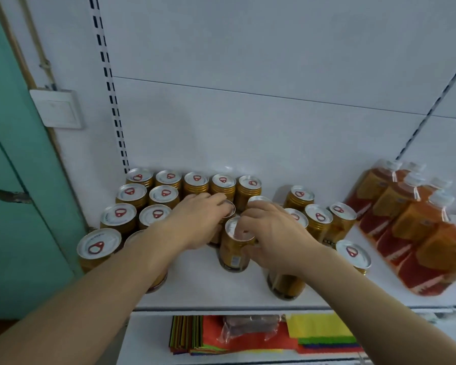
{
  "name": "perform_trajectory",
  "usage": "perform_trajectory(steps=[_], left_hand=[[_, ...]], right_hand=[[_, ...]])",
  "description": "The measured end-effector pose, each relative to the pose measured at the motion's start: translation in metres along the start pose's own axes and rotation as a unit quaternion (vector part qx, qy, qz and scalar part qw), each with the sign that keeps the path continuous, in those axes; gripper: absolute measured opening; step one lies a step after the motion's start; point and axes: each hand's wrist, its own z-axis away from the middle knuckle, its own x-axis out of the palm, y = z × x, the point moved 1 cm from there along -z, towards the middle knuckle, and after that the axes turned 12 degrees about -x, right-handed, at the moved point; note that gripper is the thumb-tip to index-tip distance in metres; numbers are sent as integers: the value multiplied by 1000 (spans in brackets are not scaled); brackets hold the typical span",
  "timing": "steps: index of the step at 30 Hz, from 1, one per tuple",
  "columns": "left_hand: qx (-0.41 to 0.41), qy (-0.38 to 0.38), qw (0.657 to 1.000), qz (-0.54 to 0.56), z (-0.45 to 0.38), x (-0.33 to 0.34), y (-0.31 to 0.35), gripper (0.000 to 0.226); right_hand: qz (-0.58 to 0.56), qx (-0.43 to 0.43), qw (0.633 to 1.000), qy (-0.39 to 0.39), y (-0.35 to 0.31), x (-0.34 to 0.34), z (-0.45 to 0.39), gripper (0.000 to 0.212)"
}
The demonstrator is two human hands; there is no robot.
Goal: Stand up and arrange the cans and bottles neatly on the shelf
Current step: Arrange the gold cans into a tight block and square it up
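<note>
Some twenty gold cans [233,248] stand on the shelf [203,283]; hands hide a few. About eight orange bottles [416,219] sit right.

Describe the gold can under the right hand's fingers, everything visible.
The gold can stands upright near the middle of the white shelf, apart from the rows behind. It looks metal: gold wall, dark band at its base, a small pale label patch, silver lid. The right hand curls over its top with fingertips on the lid, hiding any pull tab. The left hand reaches just behind it.
</note>
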Motion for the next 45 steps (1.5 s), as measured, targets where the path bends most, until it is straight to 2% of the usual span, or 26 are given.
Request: perform_trajectory(steps=[6,10,15,21,27,32,37,41,45], left_hand=[[-17,27,999,-31,1,-7,-15,51],[-48,-7,998,-40,2,-18,-33,48],[-60,-43,997,-1,-5,-23,-52,53],[-48,-29,998,-5,-10,-22,-60,39],[-49,-34,998,28,-13,-21,-67,42],[-58,-55,991,106,-9,-26,-73,44],[-74,-31,997,20,12,-28,-88,45],[-96,-69,992,-33,26,-22,-104,53],[-106,-95,990,-21,32,-16,-107,57]], right_hand=[[-50,-70,995,43,21,12,-11,24],[-56,-91,993,57,23,14,-25,23],[-76,-87,991,69,20,19,-36,23],[-68,-81,992,72,16,23,-42,23],[-60,-68,993,80,6,28,-48,23],[-47,-56,993,98,-8,37,-56,25],[-23,-42,993,109,-21,47,-65,26],[-18,-34,991,127,-30,54,-67,33],[-10,-23,990,136,-37,61,-70,31]])
